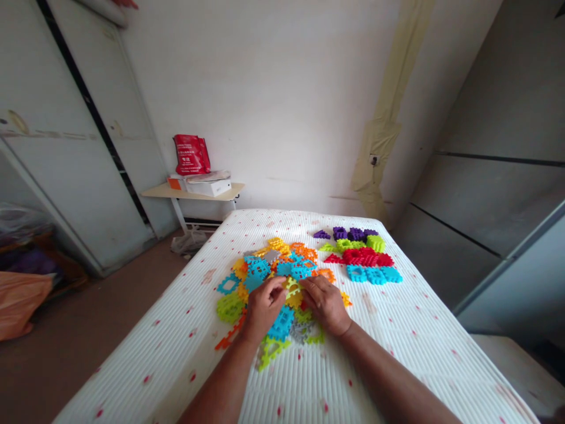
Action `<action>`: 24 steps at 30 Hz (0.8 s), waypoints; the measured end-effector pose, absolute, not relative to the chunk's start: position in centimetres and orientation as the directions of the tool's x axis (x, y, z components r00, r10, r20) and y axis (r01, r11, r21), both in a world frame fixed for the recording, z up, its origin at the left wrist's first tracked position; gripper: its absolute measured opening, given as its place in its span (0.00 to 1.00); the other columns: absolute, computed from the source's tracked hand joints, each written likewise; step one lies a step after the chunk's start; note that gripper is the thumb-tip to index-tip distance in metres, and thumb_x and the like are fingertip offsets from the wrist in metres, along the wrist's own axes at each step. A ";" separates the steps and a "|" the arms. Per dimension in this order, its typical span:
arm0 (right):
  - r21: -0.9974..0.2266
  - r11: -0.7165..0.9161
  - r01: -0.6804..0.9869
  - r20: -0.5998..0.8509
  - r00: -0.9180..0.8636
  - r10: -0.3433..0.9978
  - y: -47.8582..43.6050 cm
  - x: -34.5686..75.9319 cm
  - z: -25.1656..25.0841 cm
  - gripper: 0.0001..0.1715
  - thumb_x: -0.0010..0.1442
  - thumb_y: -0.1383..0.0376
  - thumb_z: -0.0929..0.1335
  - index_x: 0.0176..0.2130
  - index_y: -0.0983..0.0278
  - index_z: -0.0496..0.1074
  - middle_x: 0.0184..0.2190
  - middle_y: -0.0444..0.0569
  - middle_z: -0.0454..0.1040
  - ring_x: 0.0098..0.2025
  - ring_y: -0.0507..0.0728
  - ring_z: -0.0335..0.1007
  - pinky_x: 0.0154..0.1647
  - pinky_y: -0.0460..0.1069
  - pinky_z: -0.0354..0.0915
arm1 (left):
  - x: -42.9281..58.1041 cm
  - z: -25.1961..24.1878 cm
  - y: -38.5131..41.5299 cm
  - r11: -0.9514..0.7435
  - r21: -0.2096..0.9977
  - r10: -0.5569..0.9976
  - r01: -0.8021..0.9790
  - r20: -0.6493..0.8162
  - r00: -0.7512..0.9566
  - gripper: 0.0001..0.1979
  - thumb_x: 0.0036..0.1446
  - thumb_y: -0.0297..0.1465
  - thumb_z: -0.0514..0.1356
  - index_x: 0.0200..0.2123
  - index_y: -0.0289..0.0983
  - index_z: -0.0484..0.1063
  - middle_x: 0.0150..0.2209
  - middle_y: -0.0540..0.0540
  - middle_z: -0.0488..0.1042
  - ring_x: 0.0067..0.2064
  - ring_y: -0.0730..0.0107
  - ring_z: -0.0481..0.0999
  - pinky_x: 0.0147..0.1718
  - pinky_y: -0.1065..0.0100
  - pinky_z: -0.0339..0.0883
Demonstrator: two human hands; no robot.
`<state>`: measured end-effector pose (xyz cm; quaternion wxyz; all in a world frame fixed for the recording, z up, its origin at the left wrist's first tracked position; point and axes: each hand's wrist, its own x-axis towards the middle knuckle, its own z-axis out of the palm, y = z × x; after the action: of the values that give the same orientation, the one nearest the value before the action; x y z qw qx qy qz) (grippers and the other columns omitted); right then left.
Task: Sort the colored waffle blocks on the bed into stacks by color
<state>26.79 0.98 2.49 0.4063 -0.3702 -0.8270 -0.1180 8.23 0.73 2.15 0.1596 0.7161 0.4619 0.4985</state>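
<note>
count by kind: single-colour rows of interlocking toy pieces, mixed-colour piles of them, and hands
Single-colour rows: 4 (purple row, green row, red row, blue row)
Mixed-colour pile: 1
Hands: 2 (left hand, right hand)
Total: 7

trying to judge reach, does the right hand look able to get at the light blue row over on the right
Likely yes: the right hand is near the light blue row and nothing tall stands between them. It does seem busy, though, gripping a yellow-green piece with the left hand.
</note>
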 end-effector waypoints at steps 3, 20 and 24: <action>-0.151 0.679 0.718 0.767 -0.348 0.539 1.2 27.1 2.3 0.12 0.62 0.68 0.62 0.44 0.65 0.71 0.35 0.53 0.75 0.37 0.56 0.69 0.38 0.50 0.69 | 8.2 2.0 0.9 -0.583 0.573 0.759 0.576 0.638 0.134 0.03 0.53 0.28 0.57 0.31 0.37 0.71 0.28 0.50 0.75 0.28 0.76 0.72 0.30 0.74 0.66; -0.259 0.681 0.685 0.770 -0.280 0.573 1.1 29.4 2.4 0.12 0.63 0.64 0.61 0.43 0.63 0.71 0.35 0.52 0.75 0.39 0.55 0.70 0.39 0.50 0.69 | 9.3 3.8 1.6 -0.699 0.315 0.601 0.642 0.745 0.290 0.09 0.55 0.23 0.53 0.28 0.38 0.71 0.28 0.50 0.74 0.31 0.75 0.73 0.32 0.74 0.65; -0.248 0.640 0.728 0.720 -0.304 0.624 0.5 32.5 2.1 0.14 0.64 0.63 0.59 0.42 0.64 0.71 0.35 0.53 0.75 0.39 0.54 0.71 0.39 0.48 0.68 | 10.6 6.6 4.1 -0.592 0.372 0.725 0.715 0.634 0.270 0.09 0.54 0.25 0.54 0.25 0.38 0.72 0.26 0.50 0.74 0.30 0.75 0.71 0.32 0.74 0.62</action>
<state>32.46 0.47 2.06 0.4145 -0.4198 -0.8050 -0.0623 10.56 4.09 6.64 0.0063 0.7969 0.4515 0.4012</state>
